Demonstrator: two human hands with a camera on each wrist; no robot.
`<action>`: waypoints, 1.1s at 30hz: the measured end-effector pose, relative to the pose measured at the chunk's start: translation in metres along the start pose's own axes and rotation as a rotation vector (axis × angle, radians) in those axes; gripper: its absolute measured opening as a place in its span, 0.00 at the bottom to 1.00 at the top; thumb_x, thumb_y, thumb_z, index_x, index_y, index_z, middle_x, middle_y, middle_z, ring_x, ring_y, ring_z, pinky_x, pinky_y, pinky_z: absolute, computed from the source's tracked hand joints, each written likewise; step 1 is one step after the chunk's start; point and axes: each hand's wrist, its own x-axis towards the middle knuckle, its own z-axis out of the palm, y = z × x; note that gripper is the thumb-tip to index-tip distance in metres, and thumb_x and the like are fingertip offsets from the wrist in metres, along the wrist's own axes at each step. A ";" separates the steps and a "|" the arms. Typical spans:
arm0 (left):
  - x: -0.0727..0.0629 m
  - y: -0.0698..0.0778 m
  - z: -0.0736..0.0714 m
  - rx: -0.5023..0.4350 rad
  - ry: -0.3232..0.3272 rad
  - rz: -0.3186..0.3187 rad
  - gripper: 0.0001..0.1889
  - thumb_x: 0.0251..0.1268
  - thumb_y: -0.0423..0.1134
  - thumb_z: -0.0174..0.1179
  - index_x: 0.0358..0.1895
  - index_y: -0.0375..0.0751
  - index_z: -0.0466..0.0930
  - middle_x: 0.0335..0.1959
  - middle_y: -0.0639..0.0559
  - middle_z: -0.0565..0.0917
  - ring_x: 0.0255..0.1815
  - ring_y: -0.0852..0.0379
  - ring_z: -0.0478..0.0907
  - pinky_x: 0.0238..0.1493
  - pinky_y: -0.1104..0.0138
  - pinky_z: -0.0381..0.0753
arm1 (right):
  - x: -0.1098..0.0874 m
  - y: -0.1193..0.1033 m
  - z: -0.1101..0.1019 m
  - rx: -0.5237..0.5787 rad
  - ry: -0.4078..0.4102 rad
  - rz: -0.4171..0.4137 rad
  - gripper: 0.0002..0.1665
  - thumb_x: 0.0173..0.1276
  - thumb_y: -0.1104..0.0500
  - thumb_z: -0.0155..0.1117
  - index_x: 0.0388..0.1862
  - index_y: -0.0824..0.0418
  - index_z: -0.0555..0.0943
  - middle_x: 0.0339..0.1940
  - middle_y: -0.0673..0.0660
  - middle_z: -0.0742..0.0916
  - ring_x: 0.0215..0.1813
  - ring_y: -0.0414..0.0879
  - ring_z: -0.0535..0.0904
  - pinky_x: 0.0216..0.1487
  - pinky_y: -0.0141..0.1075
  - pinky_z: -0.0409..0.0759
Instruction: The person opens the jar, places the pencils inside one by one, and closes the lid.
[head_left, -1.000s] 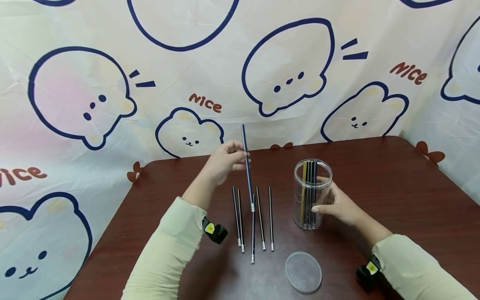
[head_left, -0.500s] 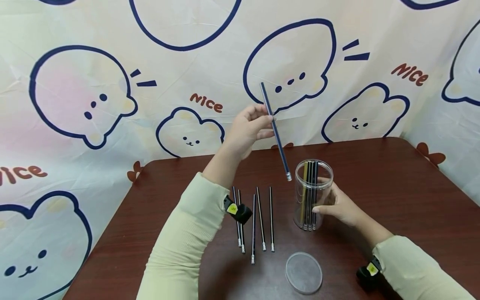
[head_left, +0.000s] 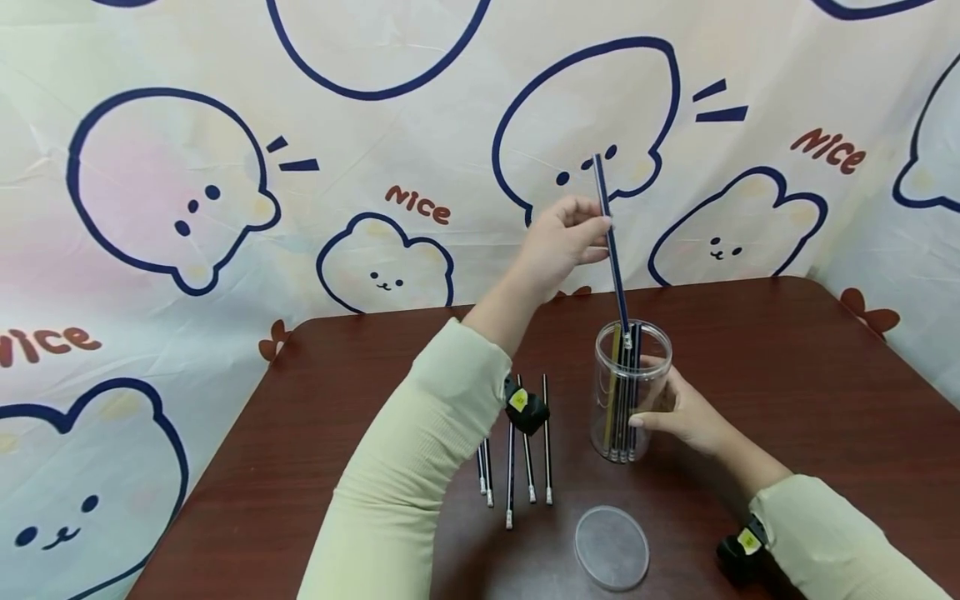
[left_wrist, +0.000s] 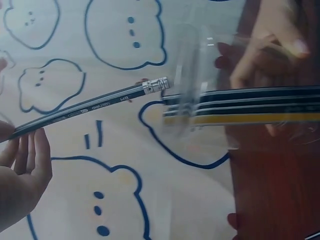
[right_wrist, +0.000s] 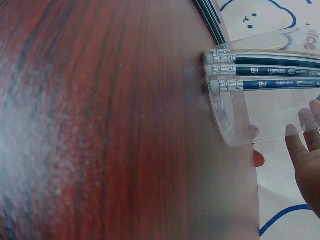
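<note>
In front of the jar (head_left: 603, 408) lies a lid (head_left: 612, 548); to the jar's left, a sleeve (head_left: 405, 467) partly hides loose pencils (head_left: 511, 475). The right hand (head_left: 686, 412), partly obscured, grips the jar; the left hand (head_left: 558, 243) pinches a pencil (head_left: 616, 268) at its mouth.

The jar (head_left: 602, 400) stands upright on the bench (head_left: 757, 358), with a bundle of pencils (head_left: 623, 408) inside it. The right grip (head_left: 678, 412) lies against the jar's right side. The left grip (head_left: 562, 237) is above and left of the jar; from it, the held pencil (head_left: 613, 254) slants down rightward, its lower end at the jar's mouth. Left of the jar, loose pencils (head_left: 511, 475) lie side by side, partly behind the left sleeve (head_left: 420, 467). The lid (head_left: 611, 548) rests nearer, before the jar. Behind the bench hangs the backdrop (head_left: 465, 142).
</note>
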 end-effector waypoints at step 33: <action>-0.003 -0.061 0.021 0.145 -0.096 0.006 0.06 0.58 0.29 0.52 0.38 0.32 0.71 0.29 0.49 0.74 0.37 0.50 0.73 0.34 0.71 0.76 | -0.001 0.000 -0.001 -0.023 0.027 0.100 0.45 0.53 0.68 0.61 0.63 0.65 0.46 0.57 0.70 0.64 0.49 0.40 0.71 0.45 0.31 0.70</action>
